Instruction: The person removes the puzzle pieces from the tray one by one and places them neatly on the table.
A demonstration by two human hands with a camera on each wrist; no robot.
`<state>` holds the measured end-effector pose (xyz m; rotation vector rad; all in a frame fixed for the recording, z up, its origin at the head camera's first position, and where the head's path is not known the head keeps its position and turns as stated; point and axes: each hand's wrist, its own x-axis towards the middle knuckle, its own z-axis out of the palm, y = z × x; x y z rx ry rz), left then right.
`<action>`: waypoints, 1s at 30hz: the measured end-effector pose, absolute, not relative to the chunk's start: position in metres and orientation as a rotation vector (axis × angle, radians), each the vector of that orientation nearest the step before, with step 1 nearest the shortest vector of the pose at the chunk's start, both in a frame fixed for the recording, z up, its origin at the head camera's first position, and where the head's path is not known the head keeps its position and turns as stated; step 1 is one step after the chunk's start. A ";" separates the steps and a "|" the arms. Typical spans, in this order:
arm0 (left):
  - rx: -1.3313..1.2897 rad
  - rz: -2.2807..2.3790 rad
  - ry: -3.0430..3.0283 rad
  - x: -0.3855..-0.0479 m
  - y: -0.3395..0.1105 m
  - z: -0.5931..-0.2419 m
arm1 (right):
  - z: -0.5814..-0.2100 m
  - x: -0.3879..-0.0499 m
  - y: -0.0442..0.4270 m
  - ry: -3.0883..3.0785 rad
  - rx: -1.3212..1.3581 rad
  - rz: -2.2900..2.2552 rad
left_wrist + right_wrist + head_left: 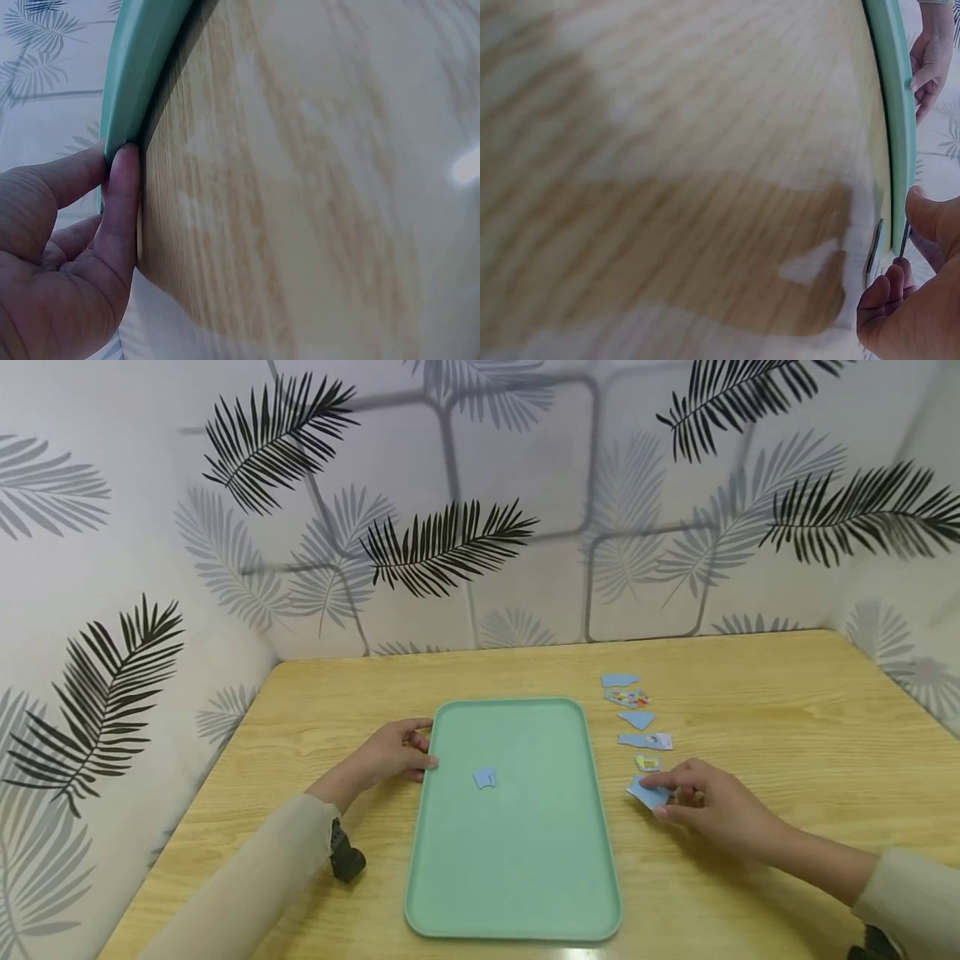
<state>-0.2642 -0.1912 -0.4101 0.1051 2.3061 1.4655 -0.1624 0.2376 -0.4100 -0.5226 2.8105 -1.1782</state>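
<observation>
A flat light-blue puzzle piece is pinched between the thumb and fingers of my right hand, just right of the tray. In the right wrist view this hand holds the piece edge-on. My left hand holds the left rim of the green tray. The left wrist view has the thumb and finger of this hand at the tray's edge. One small blue piece lies inside the tray, left of its middle.
Right of the tray, several flat pieces lie in a column: a yellow-printed one, a long blue one, a blue triangle, a multicoloured one and a blue strip. The wooden table meets a leaf-patterned wall covering.
</observation>
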 end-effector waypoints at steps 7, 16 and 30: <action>0.103 1.469 2.305 -0.263 -0.192 -0.410 | -0.417 -0.158 0.244 2.815 -0.522 -1.163; 0.098 1.462 2.312 -0.264 -0.192 -0.412 | -0.422 -0.156 0.248 2.794 -0.513 -1.153; 0.098 1.465 2.312 -0.262 -0.191 -0.409 | -0.423 -0.156 0.250 2.792 -0.543 -1.154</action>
